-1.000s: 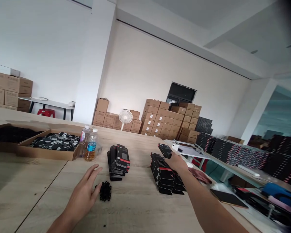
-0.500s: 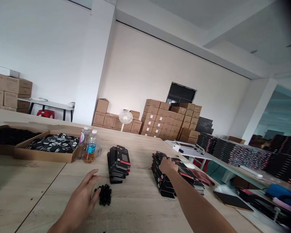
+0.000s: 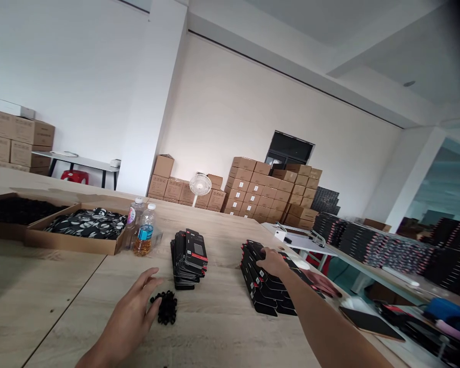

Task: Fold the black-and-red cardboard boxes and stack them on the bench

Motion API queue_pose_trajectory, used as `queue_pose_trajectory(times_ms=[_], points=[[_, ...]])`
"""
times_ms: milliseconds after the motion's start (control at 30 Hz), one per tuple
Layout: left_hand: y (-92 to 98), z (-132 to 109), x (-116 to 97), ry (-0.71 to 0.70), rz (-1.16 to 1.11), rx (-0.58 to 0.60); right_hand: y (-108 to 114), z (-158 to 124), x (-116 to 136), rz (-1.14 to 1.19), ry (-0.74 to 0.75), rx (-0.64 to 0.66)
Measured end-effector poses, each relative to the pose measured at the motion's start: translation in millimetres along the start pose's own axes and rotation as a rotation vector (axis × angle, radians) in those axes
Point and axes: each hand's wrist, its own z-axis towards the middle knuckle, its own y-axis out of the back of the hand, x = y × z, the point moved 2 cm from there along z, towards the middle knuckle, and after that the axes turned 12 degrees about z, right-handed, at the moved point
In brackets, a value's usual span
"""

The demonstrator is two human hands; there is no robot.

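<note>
My left hand (image 3: 132,312) is spread just above the table, its fingertips beside a small heap of black rings (image 3: 166,307). It holds nothing. Over on the right, my right hand (image 3: 273,261) rests on top of stacked flat black boxes (image 3: 256,286) with red edges. Its fingers bend over the upper boxes, and their tips are partly hidden, so a grip cannot be made out. Between the hands stands another stack of black boxes (image 3: 189,258), touched by neither.
Two bottles (image 3: 143,235) stand beside an open carton (image 3: 71,245) of black-and-white pieces. A second carton (image 3: 7,230) of black items is at far left. A dark flat board (image 3: 371,324) lies at right. Brown boxes (image 3: 253,186) and a fan (image 3: 200,184) are behind.
My right hand has shifted slightly right over the boxes, and the upper boxes beneath it sit differently. My left hand has barely moved. The view has shifted a little.
</note>
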Motion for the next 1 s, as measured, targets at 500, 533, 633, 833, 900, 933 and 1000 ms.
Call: queue_pose_trajectory(times_ms=[500,533,633,833,900,933,1000], points=[[-0.5,-3,1,0.021,-0.049,0.002,-7,1,-5,0.009,-0.016,0.077],[-0.5,-3,0,0.020,-0.052,0.001,-4,-1,-3,0.013,-0.025,0.073],[0.1,-2,0,0.020,-0.045,-0.003,6,-10,5,0.033,-0.032,0.041],[0.9,-1,-3,0.021,-0.041,-0.009,5,-24,55,0.181,0.075,-0.075],[-0.1,-2,-4,0.021,-0.046,-0.003,-17,-27,83,0.293,0.105,-0.023],[-0.2,-2,-4,0.021,-0.048,-0.002,-32,-29,97,0.358,0.103,0.016],[0.9,-2,-5,0.026,-0.051,0.007,-66,-34,123,0.502,0.070,0.089]])
